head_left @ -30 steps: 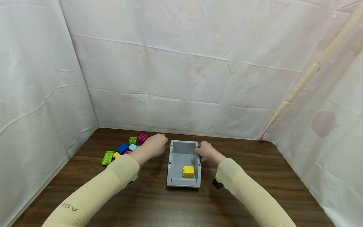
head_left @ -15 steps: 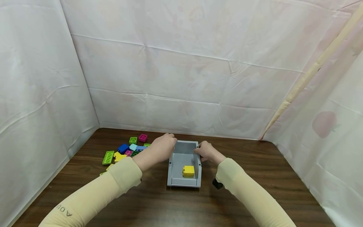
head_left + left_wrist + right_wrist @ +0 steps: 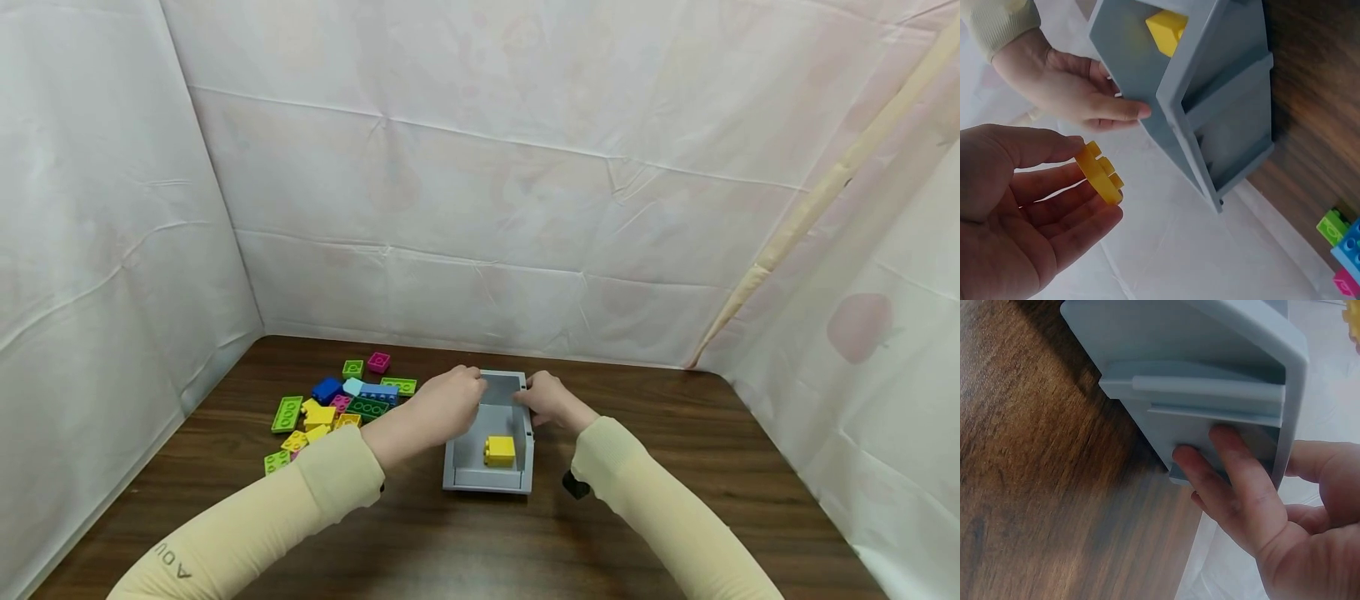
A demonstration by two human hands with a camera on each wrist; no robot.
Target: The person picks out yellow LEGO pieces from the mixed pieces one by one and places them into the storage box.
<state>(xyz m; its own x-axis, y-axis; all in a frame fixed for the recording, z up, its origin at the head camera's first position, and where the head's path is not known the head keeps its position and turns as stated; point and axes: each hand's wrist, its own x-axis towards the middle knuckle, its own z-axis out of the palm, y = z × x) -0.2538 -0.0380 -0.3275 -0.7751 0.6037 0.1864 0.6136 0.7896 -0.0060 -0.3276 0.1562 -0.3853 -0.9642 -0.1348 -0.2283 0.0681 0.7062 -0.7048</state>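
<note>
My left hand (image 3: 444, 406) is over the left wall of a grey plastic bin (image 3: 487, 481). Between thumb and fingers it pinches a small flat yellow toy brick (image 3: 1099, 174) with studs, plain in the left wrist view but hidden by the hand in the head view. On the bin's right side, my right hand (image 3: 551, 400) grips the wall. Its thumb lies inside, while the fingers (image 3: 1235, 469) press the outer face below a ledge. A larger yellow brick (image 3: 499, 451) lies on its side on the bin floor, near the low front edge.
Left of the bin, several loose bricks lie on the dark wood table (image 3: 637, 533), among them a blue brick (image 3: 327, 389), a dark green brick (image 3: 367, 407) and a pink brick (image 3: 378, 362). A white curtain (image 3: 480, 183) hangs behind and at both sides.
My left hand has moved right, from beside the brick pile to over the bin, carrying the small yellow brick. The right hand and the bin have stayed put.
</note>
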